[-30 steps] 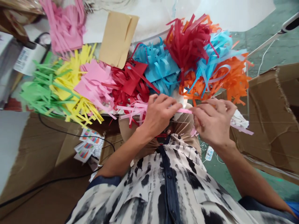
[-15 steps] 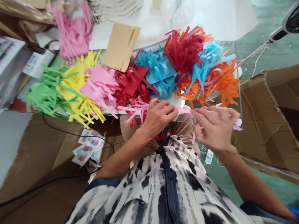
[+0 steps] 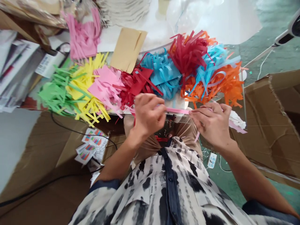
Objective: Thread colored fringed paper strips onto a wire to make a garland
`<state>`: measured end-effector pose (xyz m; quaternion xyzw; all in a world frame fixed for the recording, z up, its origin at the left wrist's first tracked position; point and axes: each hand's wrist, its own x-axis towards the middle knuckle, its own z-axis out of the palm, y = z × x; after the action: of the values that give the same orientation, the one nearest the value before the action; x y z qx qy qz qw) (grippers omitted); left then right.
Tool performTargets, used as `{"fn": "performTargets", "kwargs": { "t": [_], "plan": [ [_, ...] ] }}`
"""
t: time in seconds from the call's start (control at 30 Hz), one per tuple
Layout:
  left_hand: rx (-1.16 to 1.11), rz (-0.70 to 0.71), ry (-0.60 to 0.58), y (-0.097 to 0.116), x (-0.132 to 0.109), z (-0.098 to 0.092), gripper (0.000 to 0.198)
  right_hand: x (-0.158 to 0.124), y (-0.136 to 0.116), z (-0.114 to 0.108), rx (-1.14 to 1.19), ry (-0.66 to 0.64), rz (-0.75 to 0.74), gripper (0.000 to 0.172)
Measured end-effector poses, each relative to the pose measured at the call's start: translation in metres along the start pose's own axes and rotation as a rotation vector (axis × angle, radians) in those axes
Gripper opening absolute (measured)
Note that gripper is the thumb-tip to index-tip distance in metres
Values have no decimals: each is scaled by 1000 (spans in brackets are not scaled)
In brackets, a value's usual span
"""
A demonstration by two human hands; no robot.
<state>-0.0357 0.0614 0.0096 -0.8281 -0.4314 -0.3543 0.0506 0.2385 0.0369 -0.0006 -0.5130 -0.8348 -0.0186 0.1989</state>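
Note:
My left hand (image 3: 148,114) is closed in a fist around one end of a pink paper strip (image 3: 178,110) at the table's near edge. My right hand (image 3: 212,123) pinches the other end, and more pink strip ends hang below it. The strip runs taut between both hands above my lap. Just behind my hands lie heaps of fringed paper: red (image 3: 136,84), blue (image 3: 161,72), dark red (image 3: 187,51), orange (image 3: 227,82), pink (image 3: 105,86), yellow (image 3: 89,90) and green (image 3: 56,93).
A brown envelope (image 3: 127,48) and another pink fringe pile (image 3: 83,37) lie farther back. A torn cardboard box (image 3: 274,125) stands at the right, flat cardboard (image 3: 42,162) and a black cable (image 3: 70,131) at the left, with small printed packets (image 3: 90,147) beside my knee.
My left hand has closed into a fist over the pink strips, hiding the loose fringe ends that stuck out to its left. Both hands shifted slightly left and the view tilted.

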Motion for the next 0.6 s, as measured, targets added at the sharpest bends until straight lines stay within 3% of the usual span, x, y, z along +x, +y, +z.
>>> {"fn": "performTargets", "kwargs": {
  "t": [0.1, 0.2, 0.33, 0.6],
  "plan": [
    [-129, 124, -230, 21, 9, 25, 17, 3, 2, -1, -7, 2, -44, 22],
    [-112, 90, -357, 28, 12, 47, 20, 2, 4, 0, -9, 16, -82, 20],
    [-80, 77, -391, 22, 11, 56, 19, 1, 7, 3, -12, 21, -74, 18],
    [-121, 33, -399, 20, 12, 49, 19, 4, 10, 8, -14, -6, 5, 25]
  ]
}}
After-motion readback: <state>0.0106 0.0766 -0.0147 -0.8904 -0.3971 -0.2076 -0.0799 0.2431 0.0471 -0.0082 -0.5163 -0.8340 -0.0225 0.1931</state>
